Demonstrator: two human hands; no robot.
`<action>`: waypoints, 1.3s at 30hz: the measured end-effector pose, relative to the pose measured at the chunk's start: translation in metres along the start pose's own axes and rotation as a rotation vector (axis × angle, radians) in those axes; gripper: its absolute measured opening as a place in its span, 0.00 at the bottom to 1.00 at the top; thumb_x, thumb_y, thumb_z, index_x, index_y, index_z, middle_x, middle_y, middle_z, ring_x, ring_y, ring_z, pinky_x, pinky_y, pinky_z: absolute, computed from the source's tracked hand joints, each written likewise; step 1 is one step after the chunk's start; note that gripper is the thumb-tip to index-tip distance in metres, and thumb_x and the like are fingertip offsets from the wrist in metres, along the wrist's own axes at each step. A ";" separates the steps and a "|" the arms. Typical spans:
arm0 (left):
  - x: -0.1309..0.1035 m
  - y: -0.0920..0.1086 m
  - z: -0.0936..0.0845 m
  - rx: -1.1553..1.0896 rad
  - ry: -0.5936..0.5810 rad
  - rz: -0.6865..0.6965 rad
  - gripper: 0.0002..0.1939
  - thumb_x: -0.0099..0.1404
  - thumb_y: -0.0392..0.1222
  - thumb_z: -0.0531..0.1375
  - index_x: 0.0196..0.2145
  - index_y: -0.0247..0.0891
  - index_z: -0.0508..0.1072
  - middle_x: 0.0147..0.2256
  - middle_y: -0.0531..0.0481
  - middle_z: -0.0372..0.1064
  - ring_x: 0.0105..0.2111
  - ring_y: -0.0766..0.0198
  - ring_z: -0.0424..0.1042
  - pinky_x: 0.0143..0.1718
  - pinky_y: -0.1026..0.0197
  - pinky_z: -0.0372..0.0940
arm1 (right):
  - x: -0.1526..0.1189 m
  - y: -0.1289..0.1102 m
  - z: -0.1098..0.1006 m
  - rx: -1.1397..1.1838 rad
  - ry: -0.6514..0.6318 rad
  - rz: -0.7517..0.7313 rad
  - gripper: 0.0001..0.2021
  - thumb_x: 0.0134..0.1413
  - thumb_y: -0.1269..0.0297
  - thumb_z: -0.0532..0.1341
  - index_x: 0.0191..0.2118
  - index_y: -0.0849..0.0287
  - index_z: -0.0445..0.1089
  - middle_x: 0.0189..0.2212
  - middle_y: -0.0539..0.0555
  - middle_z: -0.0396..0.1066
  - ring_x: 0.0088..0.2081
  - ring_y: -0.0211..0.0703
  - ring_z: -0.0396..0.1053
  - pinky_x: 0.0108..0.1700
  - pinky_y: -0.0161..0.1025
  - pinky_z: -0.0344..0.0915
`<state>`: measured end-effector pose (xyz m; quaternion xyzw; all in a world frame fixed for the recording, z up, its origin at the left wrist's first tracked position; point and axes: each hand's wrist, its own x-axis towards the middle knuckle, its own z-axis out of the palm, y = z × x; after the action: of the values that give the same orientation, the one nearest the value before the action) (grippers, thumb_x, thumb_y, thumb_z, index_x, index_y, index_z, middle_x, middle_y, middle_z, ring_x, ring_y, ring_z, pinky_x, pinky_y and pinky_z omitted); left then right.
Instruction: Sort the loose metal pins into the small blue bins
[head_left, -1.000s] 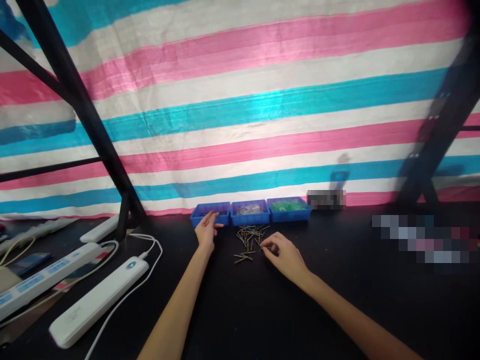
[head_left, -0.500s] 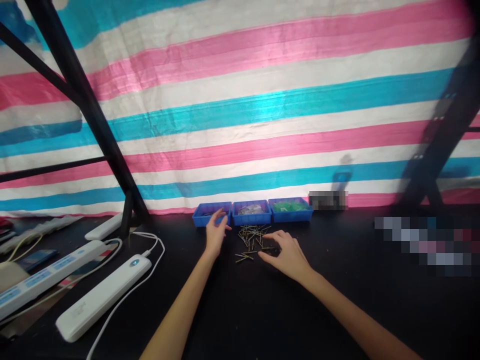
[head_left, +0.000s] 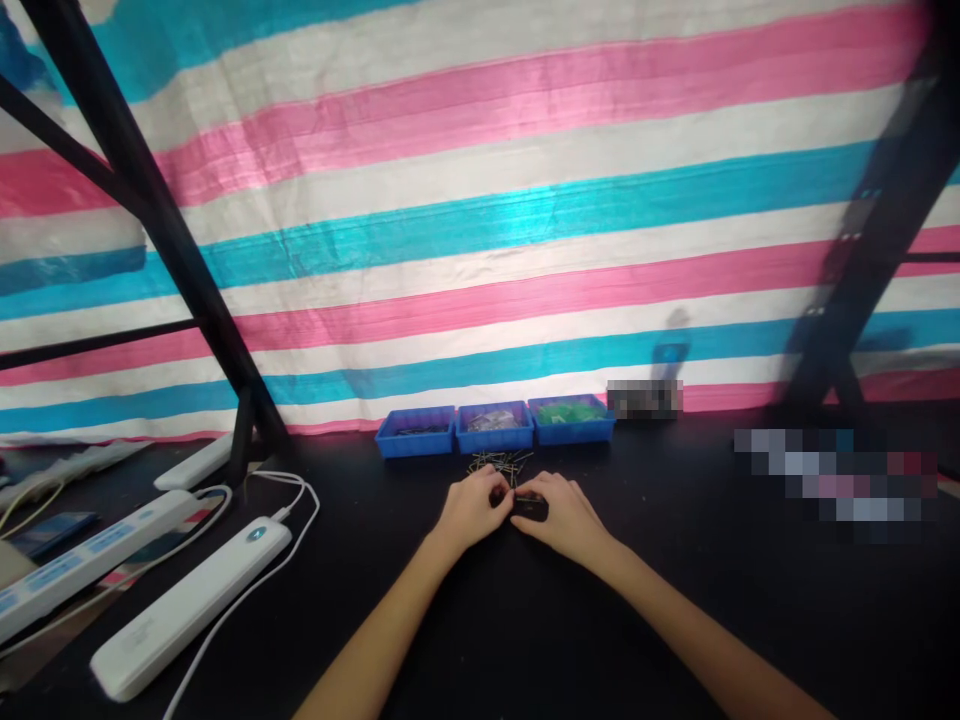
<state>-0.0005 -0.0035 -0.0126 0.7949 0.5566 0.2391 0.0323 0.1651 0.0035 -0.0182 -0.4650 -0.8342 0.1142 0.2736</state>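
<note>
On the black table lies a loose pile of thin, yellowish metal sticks [head_left: 510,462], too small to identify for certain. My left hand [head_left: 474,512] is at the near left side of the pile, thumb and fingertips pinched together; what they hold, if anything, is hidden. Facing it from the right, my right hand [head_left: 566,512] curves its thumb and forefinger in a C, with a gap between the tips. The fingertips of both hands almost meet, covering the near part of the pile.
Behind the pile stand three blue trays: the left tray [head_left: 384,446] with dark small pieces, the middle tray [head_left: 495,440] with clear bags, the right tray [head_left: 574,433] with green contents. A white power bank [head_left: 191,608], its cable and a power strip [head_left: 97,555] lie left.
My left hand has come away from the left tray, toward me and right, and its fingers have closed in a pinch beside my right hand. The right hand has barely moved.
</note>
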 end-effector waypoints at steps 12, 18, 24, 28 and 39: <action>0.001 0.005 -0.001 -0.019 -0.041 -0.004 0.06 0.58 0.40 0.52 0.29 0.40 0.68 0.31 0.54 0.65 0.30 0.68 0.65 0.25 0.68 0.52 | 0.000 -0.002 0.003 -0.035 -0.004 -0.027 0.07 0.49 0.65 0.55 0.30 0.53 0.71 0.30 0.49 0.68 0.34 0.41 0.64 0.36 0.37 0.54; 0.001 0.003 0.001 0.000 -0.041 -0.002 0.08 0.60 0.41 0.50 0.27 0.39 0.67 0.30 0.53 0.65 0.29 0.68 0.65 0.25 0.67 0.52 | 0.000 -0.001 0.003 -0.043 -0.012 -0.025 0.07 0.50 0.65 0.54 0.29 0.54 0.70 0.29 0.50 0.68 0.34 0.40 0.64 0.35 0.36 0.55; 0.001 0.001 0.002 0.024 -0.009 0.027 0.12 0.62 0.44 0.48 0.26 0.39 0.66 0.30 0.54 0.64 0.28 0.69 0.64 0.23 0.67 0.50 | 0.000 0.000 0.002 -0.019 0.020 -0.033 0.07 0.50 0.66 0.54 0.29 0.55 0.69 0.28 0.49 0.68 0.33 0.39 0.63 0.35 0.35 0.55; 0.001 0.003 0.001 0.026 0.010 0.006 0.13 0.62 0.44 0.47 0.26 0.39 0.66 0.29 0.54 0.63 0.27 0.69 0.64 0.24 0.67 0.51 | 0.001 -0.001 0.001 0.009 0.023 -0.008 0.06 0.50 0.67 0.54 0.30 0.56 0.69 0.28 0.49 0.68 0.32 0.40 0.63 0.34 0.35 0.55; 0.000 0.011 -0.004 -0.050 -0.002 -0.026 0.09 0.60 0.43 0.50 0.29 0.40 0.68 0.31 0.54 0.65 0.29 0.68 0.65 0.27 0.67 0.54 | 0.002 0.002 0.000 0.012 0.009 0.027 0.05 0.48 0.64 0.57 0.31 0.55 0.68 0.29 0.49 0.68 0.33 0.40 0.64 0.34 0.35 0.56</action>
<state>0.0070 -0.0082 -0.0056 0.7868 0.5608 0.2515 0.0559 0.1657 0.0060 -0.0180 -0.4752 -0.8259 0.1206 0.2785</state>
